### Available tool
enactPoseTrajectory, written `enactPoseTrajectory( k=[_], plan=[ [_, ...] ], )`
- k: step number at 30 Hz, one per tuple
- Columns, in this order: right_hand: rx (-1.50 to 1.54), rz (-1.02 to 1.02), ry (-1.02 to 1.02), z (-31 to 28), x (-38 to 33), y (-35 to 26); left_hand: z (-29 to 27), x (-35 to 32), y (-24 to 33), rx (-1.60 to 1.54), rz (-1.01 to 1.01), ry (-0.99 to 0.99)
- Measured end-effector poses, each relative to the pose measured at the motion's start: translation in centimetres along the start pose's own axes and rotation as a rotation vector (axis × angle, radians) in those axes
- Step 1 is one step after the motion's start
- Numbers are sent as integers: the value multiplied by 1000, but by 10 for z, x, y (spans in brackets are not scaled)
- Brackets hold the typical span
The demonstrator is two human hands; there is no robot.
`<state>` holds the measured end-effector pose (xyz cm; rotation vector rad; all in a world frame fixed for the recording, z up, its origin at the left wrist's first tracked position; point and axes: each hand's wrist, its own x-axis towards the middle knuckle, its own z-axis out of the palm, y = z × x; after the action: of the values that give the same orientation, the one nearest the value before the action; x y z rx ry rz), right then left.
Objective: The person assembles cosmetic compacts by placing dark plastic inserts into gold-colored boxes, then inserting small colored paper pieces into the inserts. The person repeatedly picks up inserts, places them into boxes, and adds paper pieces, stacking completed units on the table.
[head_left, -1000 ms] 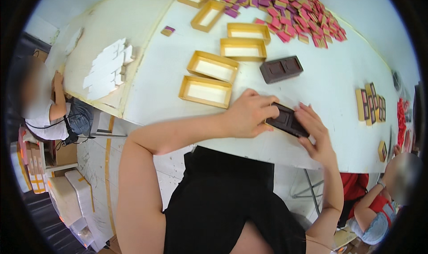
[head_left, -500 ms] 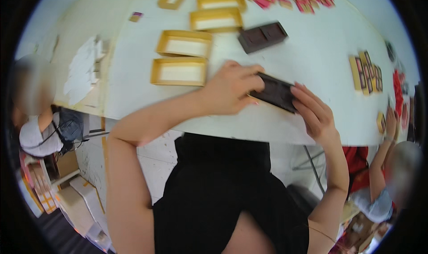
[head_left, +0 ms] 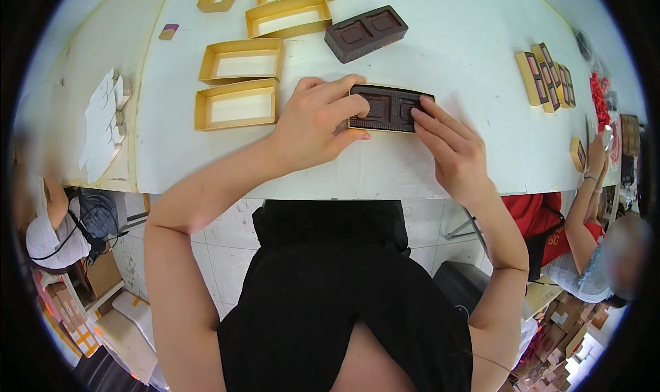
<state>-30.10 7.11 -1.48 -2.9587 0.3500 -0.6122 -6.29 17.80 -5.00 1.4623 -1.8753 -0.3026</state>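
Observation:
A dark brown plastic insert tray (head_left: 386,108) with two recesses sits in a gold box on the white table (head_left: 440,69). My left hand (head_left: 316,124) grips its left end, thumb and fingers curled over the edge. My right hand (head_left: 450,148) presses on its right end with the fingertips. A second brown insert tray (head_left: 366,32) lies loose farther back. Two empty gold box bases (head_left: 237,104) (head_left: 242,60) lie side by side just left of my left hand.
More gold box bases (head_left: 289,14) lie at the back. Gold and pink boxes (head_left: 546,81) stand at the right. White card pieces (head_left: 103,127) are stacked on the left table. One person (head_left: 48,234) sits at the lower left, another (head_left: 591,241) at the right.
The view has tilted down and closer. Both hands have stayed on the brown insert tray, which now lies flatter in its gold box near the table's front edge.

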Motion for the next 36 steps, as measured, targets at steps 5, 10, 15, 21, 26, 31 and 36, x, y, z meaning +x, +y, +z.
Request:
enactPoseTrajectory(
  k=[5, 10, 15, 21, 26, 31, 36],
  plan=[
    [161, 103, -282, -26, 22, 6, 0, -1, -1, 61, 46, -2],
    [265, -20, -125, -1, 104, 65, -3, -1, 18, 123, 80, 3],
    [74, -145, -185, 43, 112, 85, -71, -53, 6, 510, -38, 292],
    [408, 249, -58, 10, 72, 78, -87, -130, 2, 648, -167, 198],
    [440, 385, 282, 0, 31, 62, -42, -43, 18, 417, 67, 312],
    [90, 314, 410, -19, 36, 65, 11, 56, -15, 279, 33, -56],
    [-226, 122, 199, -16, 54, 61, 1, 66, -19, 245, 144, 221]
  ],
)
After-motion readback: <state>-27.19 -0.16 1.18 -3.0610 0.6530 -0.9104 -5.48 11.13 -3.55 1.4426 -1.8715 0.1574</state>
